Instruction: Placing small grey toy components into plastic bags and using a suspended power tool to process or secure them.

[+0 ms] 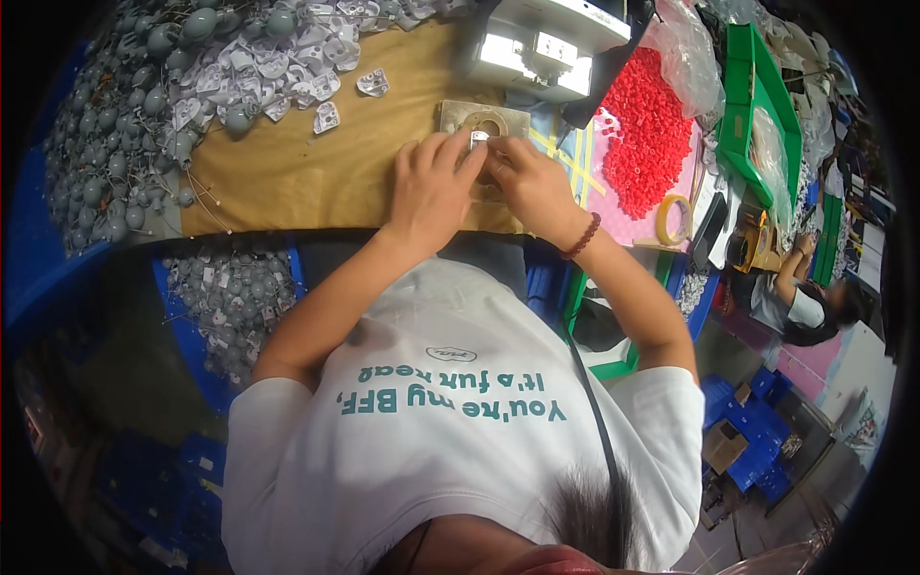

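Observation:
A small white plastic part (pixel 479 138) sits between my hands over a square fixture plate (pixel 458 113) with a round opening. My left hand (pixel 428 190) bends over the plate's left side, its fingertips closed against the white part. From the right, my right hand (pixel 533 184) reaches in with thumb and forefinger pinched together beside that part. What lies between those right fingertips is hidden. A dark red bead bracelet (pixel 583 237) circles my right wrist.
Grey round pieces with wires (pixel 105 144) and white plastic shells (pixel 287 57) heap at the left. A white machine (pixel 546 53) stands behind the plate. Small red parts (pixel 647 134), a yellow tape roll (pixel 673 219) and a green tray (pixel 738 115) lie right. A co-worker (pixel 800 297) sits far right.

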A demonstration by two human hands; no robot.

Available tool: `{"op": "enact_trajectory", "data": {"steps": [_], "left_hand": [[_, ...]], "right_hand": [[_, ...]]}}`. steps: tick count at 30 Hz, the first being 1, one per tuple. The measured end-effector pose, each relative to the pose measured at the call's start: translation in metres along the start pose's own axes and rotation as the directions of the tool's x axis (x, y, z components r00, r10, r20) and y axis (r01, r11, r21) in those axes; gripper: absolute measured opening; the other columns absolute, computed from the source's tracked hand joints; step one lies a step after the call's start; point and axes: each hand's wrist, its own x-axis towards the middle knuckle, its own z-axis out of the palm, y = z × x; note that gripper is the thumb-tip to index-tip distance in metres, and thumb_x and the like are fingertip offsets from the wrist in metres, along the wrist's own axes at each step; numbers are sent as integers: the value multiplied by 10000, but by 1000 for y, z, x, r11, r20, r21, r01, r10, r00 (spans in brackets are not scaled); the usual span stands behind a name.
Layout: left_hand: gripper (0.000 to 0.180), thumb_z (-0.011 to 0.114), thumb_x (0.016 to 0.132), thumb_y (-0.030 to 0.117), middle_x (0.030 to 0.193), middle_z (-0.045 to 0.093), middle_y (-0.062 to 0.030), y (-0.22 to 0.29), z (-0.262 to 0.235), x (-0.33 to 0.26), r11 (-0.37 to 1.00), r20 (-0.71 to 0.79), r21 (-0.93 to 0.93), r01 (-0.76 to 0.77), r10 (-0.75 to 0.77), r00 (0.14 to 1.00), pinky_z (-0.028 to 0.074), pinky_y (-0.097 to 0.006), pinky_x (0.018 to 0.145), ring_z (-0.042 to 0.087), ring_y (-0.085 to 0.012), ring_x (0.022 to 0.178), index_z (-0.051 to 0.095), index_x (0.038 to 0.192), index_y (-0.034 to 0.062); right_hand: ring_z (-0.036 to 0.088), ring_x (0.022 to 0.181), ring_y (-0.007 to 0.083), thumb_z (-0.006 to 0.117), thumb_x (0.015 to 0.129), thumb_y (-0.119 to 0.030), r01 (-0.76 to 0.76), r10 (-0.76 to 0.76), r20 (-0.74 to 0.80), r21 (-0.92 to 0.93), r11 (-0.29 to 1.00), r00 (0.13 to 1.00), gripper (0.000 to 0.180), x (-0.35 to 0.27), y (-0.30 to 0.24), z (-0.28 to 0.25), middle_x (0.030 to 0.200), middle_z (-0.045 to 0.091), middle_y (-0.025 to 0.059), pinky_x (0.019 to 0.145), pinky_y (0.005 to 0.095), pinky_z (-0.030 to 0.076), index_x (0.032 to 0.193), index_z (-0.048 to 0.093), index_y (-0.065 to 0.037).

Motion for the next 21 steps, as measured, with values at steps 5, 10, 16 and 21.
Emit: {"op": "enact_trajectory", "data": {"steps": [5, 10, 16, 21], "left_hand": [[585, 690, 715, 56, 1343, 528, -104, -3, 10, 3, 987, 29, 151, -62, 58, 998, 372, -465, 999, 479, -279, 1218, 572, 1287, 96], [583, 684, 715, 40, 1338, 541, -109, -6, 10, 3, 989, 50, 120, -80, 75, 996, 402, -428, 972, 512, -274, 1204, 575, 1286, 90], [575, 677, 719, 38, 1326, 557, -118, -8, 6, 5, 987, 49, 108, -119, 114, 992, 441, -402, 920, 531, -270, 1190, 578, 1283, 86], [566, 680, 720, 47, 1321, 562, -118, -7, 4, 7, 990, 60, 83, -111, 107, 992, 450, -397, 910, 534, -273, 1189, 585, 1277, 83]], "right_hand": [[630, 1040, 274, 618, 808, 56, -197, 260, -120, 383, 902, 958, 409, -12, 16, -20, 1213, 633, 121, 937, 362, 492, 1201, 660, -46], [583, 1196, 333, 645, 831, 23, -313, 358, -8, 467, 827, 934, 470, -36, 41, -43, 1244, 621, 183, 998, 368, 465, 1291, 569, -41], [612, 1018, 356, 671, 798, 31, -366, 427, -102, 363, 857, 898, 357, -52, 35, 0, 1118, 627, 171, 863, 384, 505, 1136, 570, -23], [541, 669, 108, 678, 895, -69, -420, 783, 269, 908, -11, 560, 186, -26, 30, -8, 823, 577, 19, 583, 252, 423, 1061, 594, -60]]}}
